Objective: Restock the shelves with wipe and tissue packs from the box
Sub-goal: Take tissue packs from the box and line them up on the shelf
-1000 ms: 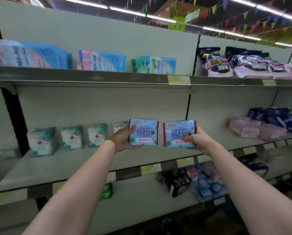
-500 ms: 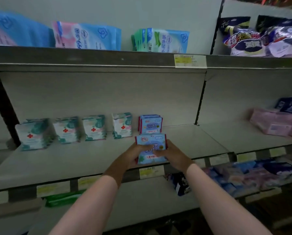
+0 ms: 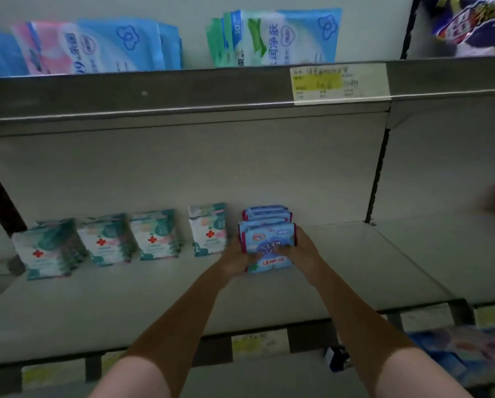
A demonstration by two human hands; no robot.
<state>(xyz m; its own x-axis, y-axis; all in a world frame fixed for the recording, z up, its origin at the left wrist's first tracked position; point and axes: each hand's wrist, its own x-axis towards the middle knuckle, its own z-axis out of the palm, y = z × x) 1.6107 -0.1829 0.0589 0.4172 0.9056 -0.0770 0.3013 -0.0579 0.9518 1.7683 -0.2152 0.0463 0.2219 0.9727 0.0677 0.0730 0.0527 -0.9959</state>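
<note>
From the head camera, both hands are out on the middle shelf (image 3: pixel 355 268). The left hand (image 3: pixel 234 261) and the right hand (image 3: pixel 303 252) each hold one side of a blue wipe pack (image 3: pixel 269 248), with fingers curled round its edges and thumbs on its front. The pack stands up on the shelf with its front facing out, so shoppers can read it. It touches the row of blue packs (image 3: pixel 266 215) just behind it, so it looks like the hands are pushing it back to make the row tight and neat. Two hands keep the soft pack straight so it does not flop over.

To the left stand four groups of white and green packs with red crosses (image 3: pixel 154 234). The nearest one (image 3: pixel 209 228) is just beside the left hand, so that hand has little room on that side. To the right the shelf is bare up to the dark post (image 3: pixel 377 179).

Above, the top shelf (image 3: pixel 183 96) holds big blue and pink packs (image 3: pixel 97 47) and green and blue packs (image 3: pixel 275 35). A yellow price tag (image 3: pixel 339 83) sticks on its edge. The box is not in view.
</note>
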